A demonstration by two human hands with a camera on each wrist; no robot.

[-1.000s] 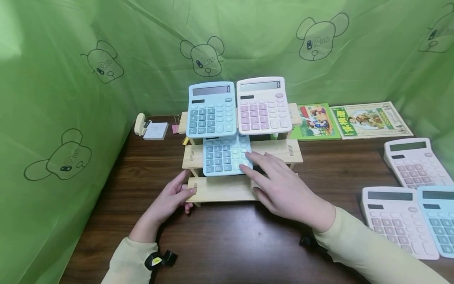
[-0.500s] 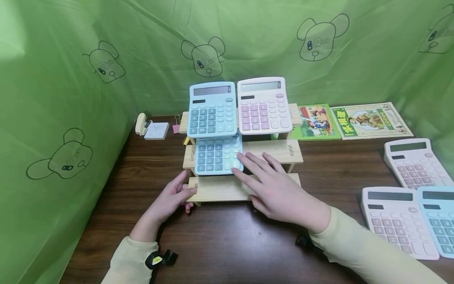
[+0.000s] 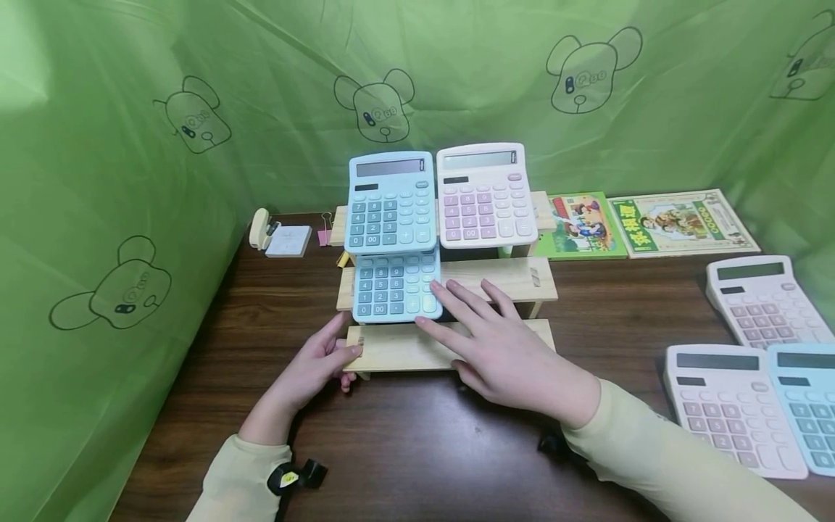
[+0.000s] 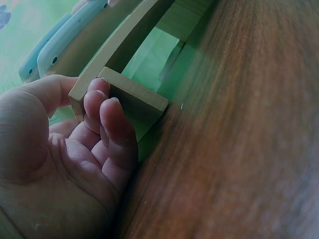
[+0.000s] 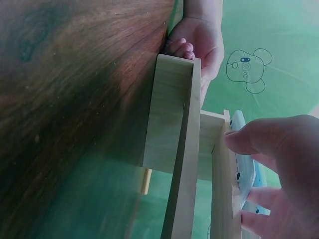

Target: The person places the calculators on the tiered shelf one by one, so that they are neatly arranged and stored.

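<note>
Dark brown worktop (image 3: 417, 457): fills the foreground; two pale sleeves reach in over its near side.
Loose calculators: on the worktop's right, a pink-and-white calculator (image 3: 737, 406) with a blue one (image 3: 805, 406) beside it; another pink-and-white one (image 3: 770, 301) lies behind them.
Left hand (image 3: 320, 359): grips the left end of the bottom step (image 3: 417, 351), thumb over its upper face, fingers curled at its end.
Right hand (image 3: 502, 348): fingers spread and extended, fingertips against the right edge of the lower blue calculator near its near right corner; it pushes rather than grasps.
Lower blue calculator (image 3: 396, 290): rests on the middle step (image 3: 496, 279), by that step's left end; its far edge is hidden.
Leftward slide: within the last second it has shifted from nearer the step's middle to the left end, the right hand travelling with it while the left hand stays put. It now sits roughly under its upper twin, so the column looks nearly aligned.
Top step (image 3: 339, 226): holds the upper blue calculator (image 3: 391, 203) on the left, a white-and-purple calculator (image 3: 487, 196) on the right.
Worktop's far edge: notepad (image 3: 288, 241) left, two picture books (image 3: 685, 222) right, green cloth (image 3: 483, 80) behind.
</note>
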